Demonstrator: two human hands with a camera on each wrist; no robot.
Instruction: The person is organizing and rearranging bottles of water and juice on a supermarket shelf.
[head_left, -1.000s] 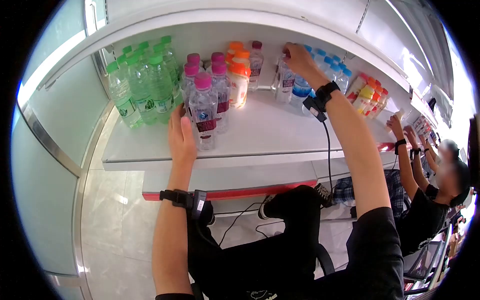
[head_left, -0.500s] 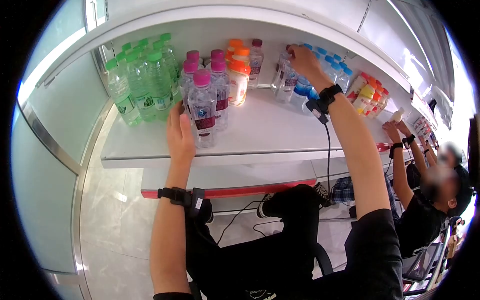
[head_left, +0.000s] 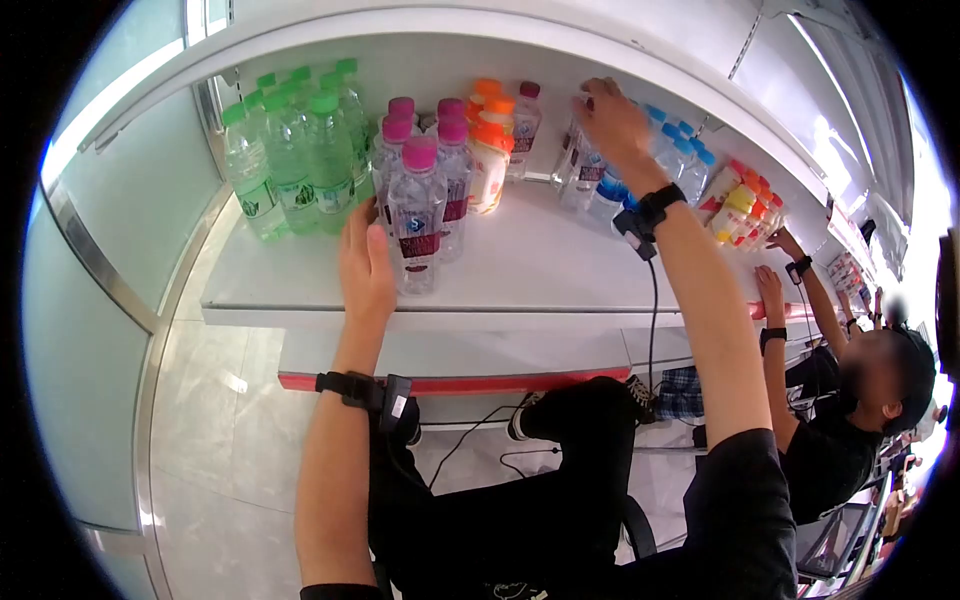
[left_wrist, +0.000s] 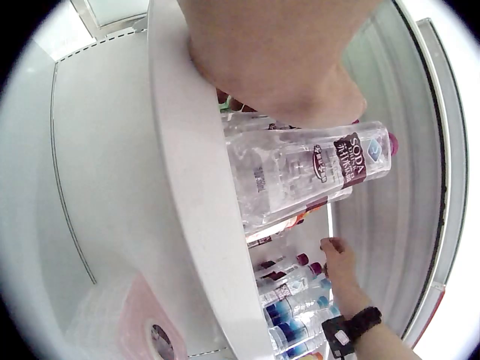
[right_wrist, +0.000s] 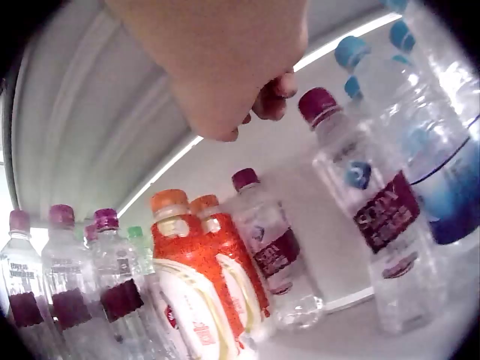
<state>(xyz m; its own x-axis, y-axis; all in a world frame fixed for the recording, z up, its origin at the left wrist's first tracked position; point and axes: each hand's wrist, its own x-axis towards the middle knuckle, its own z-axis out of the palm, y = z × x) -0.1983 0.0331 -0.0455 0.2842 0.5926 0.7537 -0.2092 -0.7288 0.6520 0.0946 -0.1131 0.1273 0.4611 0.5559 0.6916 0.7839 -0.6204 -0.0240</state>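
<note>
My left hand [head_left: 367, 270] stands with its fingers extended along the left side of a group of clear soda water bottles with pink caps; the front soda water bottle [head_left: 418, 215] is right beside its thumb. In the left wrist view that soda water bottle [left_wrist: 300, 169] lies just past my hand. Further right, my right hand [head_left: 615, 130] reaches over purple-capped soda water bottles with its fingers bent. The right wrist view has the fingers [right_wrist: 274, 97] close to a purple-capped bottle [right_wrist: 375, 210]; I cannot tell whether they pinch a cap.
Green-capped bottles [head_left: 328, 150] stand at the left end of the shelf [head_left: 530, 265]. Orange-capped bottles [head_left: 490, 165] are behind the soda water, blue-capped bottles [head_left: 690, 160] right of my right hand. An upper shelf edge [head_left: 480, 22] hangs above. Another person [head_left: 840, 420] sits to the right.
My right hand stays over the purple-capped bottles, shifting slightly right in the view. The left hand keeps its place beside the front bottle. The head view has turned slightly.
</note>
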